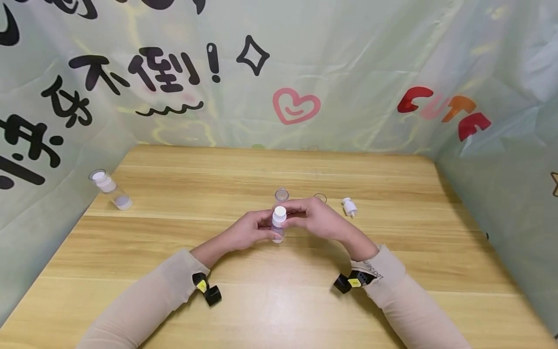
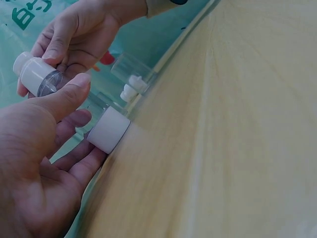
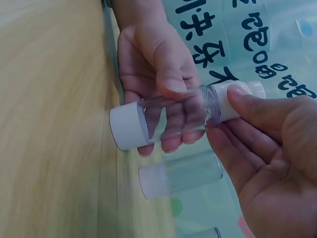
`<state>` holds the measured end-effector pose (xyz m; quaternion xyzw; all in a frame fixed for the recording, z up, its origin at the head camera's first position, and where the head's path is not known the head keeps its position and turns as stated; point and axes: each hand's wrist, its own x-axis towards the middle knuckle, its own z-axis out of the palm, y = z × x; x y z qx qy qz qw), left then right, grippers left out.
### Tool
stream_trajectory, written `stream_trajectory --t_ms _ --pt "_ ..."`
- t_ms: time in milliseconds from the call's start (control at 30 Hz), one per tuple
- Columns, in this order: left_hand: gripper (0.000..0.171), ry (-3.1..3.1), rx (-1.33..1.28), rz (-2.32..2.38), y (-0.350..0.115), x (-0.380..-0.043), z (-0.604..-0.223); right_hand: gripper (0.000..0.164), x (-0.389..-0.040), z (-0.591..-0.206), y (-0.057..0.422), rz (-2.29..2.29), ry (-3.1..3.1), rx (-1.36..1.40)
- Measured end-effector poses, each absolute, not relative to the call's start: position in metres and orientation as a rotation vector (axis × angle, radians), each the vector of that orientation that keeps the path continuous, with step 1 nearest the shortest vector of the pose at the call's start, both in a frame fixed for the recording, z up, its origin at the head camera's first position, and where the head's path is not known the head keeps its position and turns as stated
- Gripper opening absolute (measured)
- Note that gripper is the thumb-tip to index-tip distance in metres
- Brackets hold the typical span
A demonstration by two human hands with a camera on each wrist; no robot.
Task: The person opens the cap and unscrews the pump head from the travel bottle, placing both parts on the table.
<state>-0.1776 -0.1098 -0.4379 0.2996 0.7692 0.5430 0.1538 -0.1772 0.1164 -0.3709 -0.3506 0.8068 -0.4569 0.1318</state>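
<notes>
A small clear bottle (image 3: 173, 121) with a white base stands upright between both hands at mid-table in the head view. My left hand (image 1: 248, 230) holds its clear body, thumb on one side and fingers on the other. Around the white pump top (image 3: 229, 101) the thumb and fingers of my right hand (image 1: 320, 218) pinch its collar. The top sits at the bottle's mouth. Just behind the hands is a second clear bottle (image 3: 193, 173) with a white base, partly hidden in the head view.
Right of the hands lies a loose white pump head (image 1: 349, 207), near a clear cylinder (image 2: 132, 68) whose rim shows as a ring from above. A clear bottle with white top (image 1: 109, 189) stands at the table's far left. Printed sheeting (image 1: 348, 121) borders the wooden table (image 1: 279, 310).
</notes>
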Motion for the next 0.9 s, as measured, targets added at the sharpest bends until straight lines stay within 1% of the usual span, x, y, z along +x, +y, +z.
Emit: stream_trajectory --t_ms 300,633,900 --pt "0.038 2.242 0.856 1.535 -0.109 -0.177 -0.439 0.053 -0.172 -0.365 0.118 -1.364 2.368 -1.008" --pt "0.032 2.234 0.832 1.546 -0.108 -0.176 -0.438 0.053 -0.156 -0.375 0.099 -1.5 2.629 -0.947" --pt "0.033 2.279 0.861 1.513 -0.108 -0.177 -0.439 0.051 -0.146 -0.383 0.088 -1.464 2.841 -0.926"
